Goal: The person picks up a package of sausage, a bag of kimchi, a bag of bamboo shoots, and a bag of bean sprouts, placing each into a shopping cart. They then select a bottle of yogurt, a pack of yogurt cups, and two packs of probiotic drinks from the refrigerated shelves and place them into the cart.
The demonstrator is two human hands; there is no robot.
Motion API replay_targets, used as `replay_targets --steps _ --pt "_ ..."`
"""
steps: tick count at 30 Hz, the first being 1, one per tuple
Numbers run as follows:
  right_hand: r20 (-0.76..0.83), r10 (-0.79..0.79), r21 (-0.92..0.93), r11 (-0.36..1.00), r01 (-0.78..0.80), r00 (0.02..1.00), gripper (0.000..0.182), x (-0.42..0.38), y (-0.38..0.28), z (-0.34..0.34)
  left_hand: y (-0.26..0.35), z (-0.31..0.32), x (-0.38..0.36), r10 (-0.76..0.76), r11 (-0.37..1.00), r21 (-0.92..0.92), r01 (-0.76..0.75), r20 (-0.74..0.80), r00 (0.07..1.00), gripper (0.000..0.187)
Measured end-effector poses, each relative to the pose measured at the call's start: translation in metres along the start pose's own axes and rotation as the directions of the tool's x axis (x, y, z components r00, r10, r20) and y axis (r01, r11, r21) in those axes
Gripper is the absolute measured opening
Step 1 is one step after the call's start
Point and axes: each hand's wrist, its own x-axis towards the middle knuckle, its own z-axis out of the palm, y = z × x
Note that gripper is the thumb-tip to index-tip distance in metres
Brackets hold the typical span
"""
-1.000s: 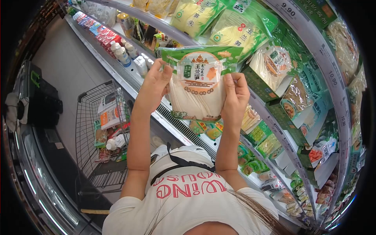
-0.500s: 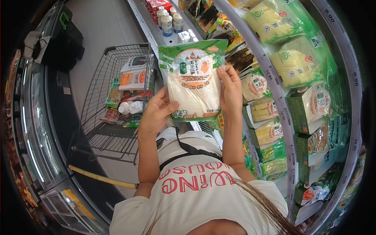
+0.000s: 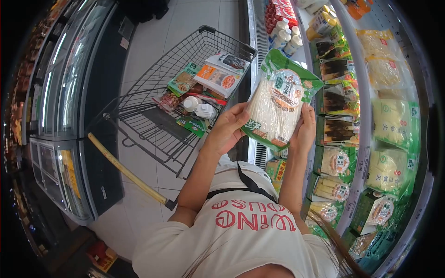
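Observation:
Held up in front of my body is a green and clear plastic packet of pale shredded bamboo shoots [image 3: 279, 104], tilted, its printed front toward me. My left hand [image 3: 229, 127] grips the packet's lower left edge, thumb on the front. On the opposite side my right hand [image 3: 304, 127] pinches the lower right edge, fingers mostly behind it. Left of the packet stands a wire shopping cart [image 3: 153, 99] with a yellow handle [image 3: 130, 169]. White bottles [image 3: 199, 107], an orange and white packet [image 3: 217, 79] and a green packet [image 3: 185, 78] lie in the cart.
Refrigerated shelves on the right hold bagged bamboo shoots [image 3: 391, 120], dark packets [image 3: 338, 99] and boxed packets [image 3: 336, 162]. White bottles [image 3: 292, 44] stand near red cartons [image 3: 280, 14] at the far end. A glass-fronted freezer [image 3: 69, 69] lines the left, across the tiled floor [image 3: 146, 55].
The view has turned left, so the cart and shelves appear farther right. The packet has tilted clockwise and sits farther right in view, still in both hands.

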Motion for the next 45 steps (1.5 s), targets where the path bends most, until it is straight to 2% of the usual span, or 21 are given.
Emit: replay_targets --steps 3,6,10,11,13,14,16,20,23,26,27,30,31,34,36,37,38,39,40,42,45 --pt "-0.035 0.115 0.104 0.988 -0.111 0.993 0.011 0.01 0.046 0.028 0.0 -0.009 0.0 0.289 0.953 -0.071 -0.296 -0.093 0.953 0.049" --pt "0.007 0.261 0.133 0.957 -0.26 0.965 0.012 0.018 0.097 0.049 -0.001 -0.042 0.011 0.447 0.887 0.038 -0.46 -0.325 0.834 0.051" --pt "0.056 0.437 0.122 0.889 -0.441 0.898 0.008 0.021 0.173 0.063 0.006 -0.131 0.013 0.285 0.878 -0.19 -0.439 -0.529 0.8 0.045" --pt "0.102 0.532 0.055 0.841 -0.539 0.84 0.007 0.023 0.191 0.061 0.004 -0.167 0.011 0.222 0.878 -0.247 -0.41 -0.548 0.806 0.041" --pt "0.144 0.691 -0.167 0.722 -0.671 0.708 0.012 0.027 0.22 0.055 0.016 -0.206 0.004 0.262 0.889 -0.147 -0.435 -0.615 0.744 0.04" --pt "0.141 0.722 -0.27 0.686 -0.675 0.677 0.019 0.027 0.232 0.052 0.022 -0.227 0.001 0.265 0.888 -0.128 -0.442 -0.642 0.719 0.039" --pt "0.068 0.783 -0.419 0.585 -0.694 0.619 0.02 0.025 0.246 0.055 0.034 -0.286 0.01 0.313 0.874 -0.066 -0.482 -0.682 0.661 0.039" --pt "0.143 0.734 -0.582 0.605 -0.543 0.664 0.023 0.015 0.254 0.052 0.059 -0.383 0.051 0.293 0.865 0.023 -0.501 -0.834 0.467 0.04" --pt "0.147 0.734 -0.633 0.586 -0.507 0.664 0.019 0.017 0.25 0.06 0.073 -0.441 0.083 0.234 0.878 0.005 -0.479 -0.877 0.419 0.039" --pt "0.2 0.744 -0.679 0.575 -0.457 0.638 0.016 0.029 0.26 0.055 0.088 -0.46 0.104 0.412 0.88 0.242 -0.408 -0.817 0.404 0.041" --pt "0.193 0.728 -0.674 0.586 -0.451 0.657 0.013 0.031 0.26 0.058 0.098 -0.441 0.107 0.33 0.905 0.192 -0.379 -0.88 0.343 0.061" --pt "0.198 0.71 -0.701 0.584 -0.408 0.676 0.013 0.044 0.276 0.066 0.107 -0.463 0.117 0.339 0.926 0.245 -0.288 -0.875 0.345 0.069" --pt "0.21 0.689 -0.712 0.594 -0.374 0.694 0.014 0.048 0.29 0.067 0.102 -0.505 0.121 0.279 0.951 0.185 -0.247 -0.861 0.426 0.063" --pt "0.202 0.689 -0.71 0.592 -0.381 0.696 0.021 0.074 0.341 0.092 0.102 -0.471 0.124 0.312 0.932 0.181 -0.313 -0.841 0.441 0.039" --pt "0.131 0.655 -0.865 0.443 -0.237 0.744 0.035 0.103 0.424 0.085 0.105 -0.441 0.123 0.221 0.959 0.108 -0.263 -0.865 0.45 0.036" --pt "0.059 0.701 -0.854 0.405 -0.328 0.711 0.04 0.113 0.44 0.094 0.106 -0.436 0.118 0.171 0.971 0.073 -0.227 -0.878 0.447 0.035" --pt "-0.009 0.743 -0.833 0.365 -0.416 0.669 0.046 0.12 0.454 0.104 0.1 -0.458 0.117 0.125 0.955 -0.001 -0.296 -0.904 0.408 0.032" --pt "-0.013 0.739 -0.795 0.401 -0.455 0.674 0.048 0.124 0.479 0.102 0.1 -0.456 0.112 0.158 0.947 0.001 -0.321 -0.873 0.462 0.036" --pt "0.025 0.748 -0.821 0.394 -0.413 0.664 0.052 0.126 0.487 0.102 0.098 -0.446 0.108 0.186 0.938 -0.006 -0.347 -0.836 0.517 0.04" --pt "-0.108 0.662 -0.857 0.316 -0.407 0.742 0.054 0.12 0.499 0.105 0.105 -0.417 0.102 0.272 0.94 0.131 -0.314 -0.845 0.46 0.055" --pt "0.186 0.591 -0.86 0.484 -0.161 0.785 0.064 0.116 0.529 0.083 0.105 -0.421 0.114 0.413 0.911 0.378 -0.168 -0.827 0.381 0.08"
